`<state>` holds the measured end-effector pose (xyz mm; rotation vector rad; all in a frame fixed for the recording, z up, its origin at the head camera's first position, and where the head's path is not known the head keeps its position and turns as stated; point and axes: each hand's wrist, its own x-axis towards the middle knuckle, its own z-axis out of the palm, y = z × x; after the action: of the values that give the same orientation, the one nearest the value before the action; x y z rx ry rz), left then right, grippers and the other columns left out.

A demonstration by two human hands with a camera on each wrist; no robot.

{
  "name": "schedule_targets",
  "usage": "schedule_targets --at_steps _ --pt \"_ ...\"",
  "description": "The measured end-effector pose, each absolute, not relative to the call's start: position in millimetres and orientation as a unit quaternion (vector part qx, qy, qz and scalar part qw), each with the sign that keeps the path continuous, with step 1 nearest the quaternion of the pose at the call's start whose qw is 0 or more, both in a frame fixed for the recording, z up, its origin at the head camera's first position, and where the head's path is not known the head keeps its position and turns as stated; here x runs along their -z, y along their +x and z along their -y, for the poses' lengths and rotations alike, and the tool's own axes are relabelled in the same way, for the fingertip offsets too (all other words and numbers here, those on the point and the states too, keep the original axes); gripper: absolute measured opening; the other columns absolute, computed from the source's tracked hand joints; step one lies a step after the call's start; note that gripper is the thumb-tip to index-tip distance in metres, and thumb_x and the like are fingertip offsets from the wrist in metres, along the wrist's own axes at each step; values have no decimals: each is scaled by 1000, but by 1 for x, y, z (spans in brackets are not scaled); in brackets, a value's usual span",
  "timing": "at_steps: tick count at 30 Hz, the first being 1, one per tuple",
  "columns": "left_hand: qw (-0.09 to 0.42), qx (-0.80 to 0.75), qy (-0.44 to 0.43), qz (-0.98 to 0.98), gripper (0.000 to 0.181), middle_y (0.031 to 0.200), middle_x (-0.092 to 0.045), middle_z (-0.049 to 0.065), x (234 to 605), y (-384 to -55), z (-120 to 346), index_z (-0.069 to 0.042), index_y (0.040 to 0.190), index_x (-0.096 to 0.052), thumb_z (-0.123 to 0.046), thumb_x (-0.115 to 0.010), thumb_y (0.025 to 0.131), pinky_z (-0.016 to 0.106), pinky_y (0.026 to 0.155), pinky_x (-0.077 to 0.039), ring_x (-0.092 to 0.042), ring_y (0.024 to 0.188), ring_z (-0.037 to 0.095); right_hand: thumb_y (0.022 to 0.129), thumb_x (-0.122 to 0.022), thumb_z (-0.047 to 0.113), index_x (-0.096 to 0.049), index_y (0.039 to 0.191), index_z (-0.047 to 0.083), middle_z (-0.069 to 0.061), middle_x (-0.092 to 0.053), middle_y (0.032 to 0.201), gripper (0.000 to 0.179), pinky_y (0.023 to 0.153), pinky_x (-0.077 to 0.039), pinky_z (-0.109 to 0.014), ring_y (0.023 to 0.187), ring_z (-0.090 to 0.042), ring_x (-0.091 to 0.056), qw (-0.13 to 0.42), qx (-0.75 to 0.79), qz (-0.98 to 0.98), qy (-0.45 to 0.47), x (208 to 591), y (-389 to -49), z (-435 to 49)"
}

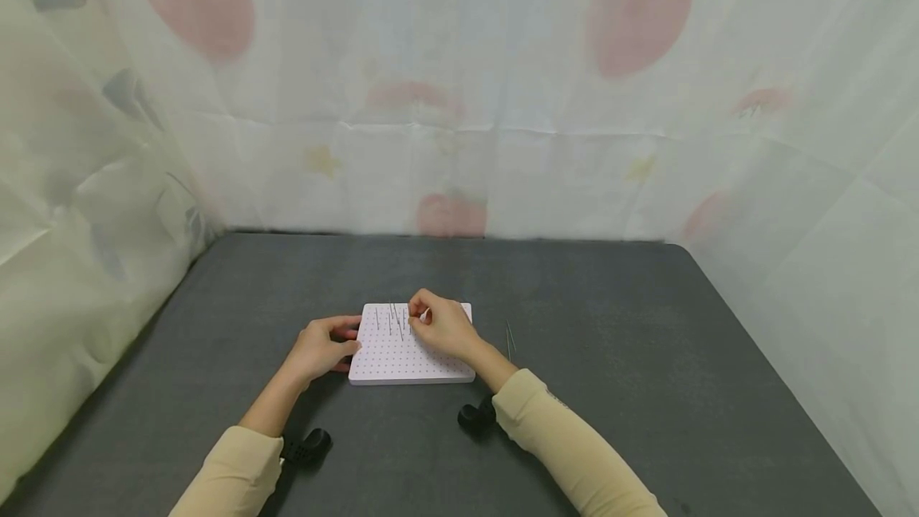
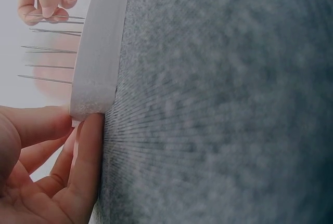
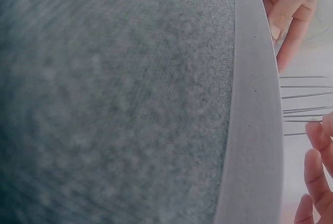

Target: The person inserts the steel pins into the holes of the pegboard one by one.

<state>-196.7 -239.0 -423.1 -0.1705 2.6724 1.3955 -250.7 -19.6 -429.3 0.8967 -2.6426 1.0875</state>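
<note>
A white pegboard point(image 1: 391, 369) with rows of small holes lies flat on the dark table. Several thin metal needles point(image 1: 391, 317) stand upright in its far part; in the left wrist view the needles point(image 2: 49, 51) rise from the board's face at slightly different angles. My left hand point(image 1: 319, 349) holds the board's left edge, thumb on the top side and fingers at the side and underneath. Above the far right part, my right hand point(image 1: 447, 329) pinches a needle point(image 3: 297, 121) between thumb and index finger. Its lower end meets the board, though whether it sits in a hole is hidden.
A few loose needles point(image 1: 510, 337) lie on the table point(image 1: 610, 357) to the right of the board, beside the right forearm. Black wrist devices point(image 1: 312, 447) sit under both sleeves. A patterned curtain point(image 1: 546, 102) hangs behind the table and along its sides.
</note>
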Motion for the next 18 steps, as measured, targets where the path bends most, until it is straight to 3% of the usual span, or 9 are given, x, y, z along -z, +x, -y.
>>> schedule_targets --at_steps 18 --pt "63 -464 -53 -882 50 112 -55 20 424 -195 240 -6 132 -50 -3 -62 84 31 59 -57 -62 77 17 82 -63 16 -59 85 18 11 -58 73 5 56 -38 -15 66 -2 -51 61 -333 892 299 433 -249 19"
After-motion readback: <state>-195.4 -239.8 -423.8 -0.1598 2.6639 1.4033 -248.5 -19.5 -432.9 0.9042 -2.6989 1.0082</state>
